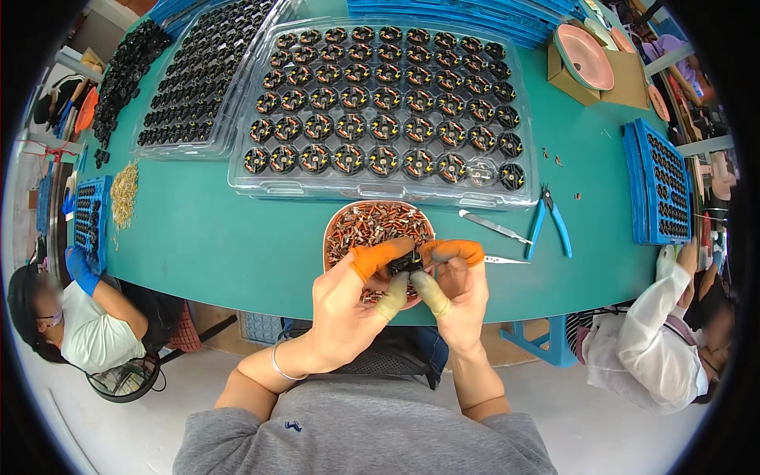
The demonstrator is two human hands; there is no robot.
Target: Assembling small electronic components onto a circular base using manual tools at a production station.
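Between my two hands I hold a small round black part [405, 264], pinched above a pink bowl. My left hand [352, 291] grips it from the left with thumb and forefinger. My right hand [455, 285] grips it from the right the same way. Orange covers sit on the forefingers and pale yellow ones on the thumbs. Fingers hide much of the part. The bowl [328, 252] is heaped with small copper-and-silver components [376, 222]. Beyond it lies a clear plastic tray [317, 188] with rows of round black parts bearing red and yellow pieces; one front-row pocket near the right holds none.
Tweezers [495, 226] and blue-handled cutters [548, 223] lie right of the bowl. A second tray [190, 95], loose black parts [131, 71] and a pile of brass-coloured bits [124, 194] are at left. Blue trays [661, 186] stand right. One person [103, 317] sits left, another [649, 340] right.
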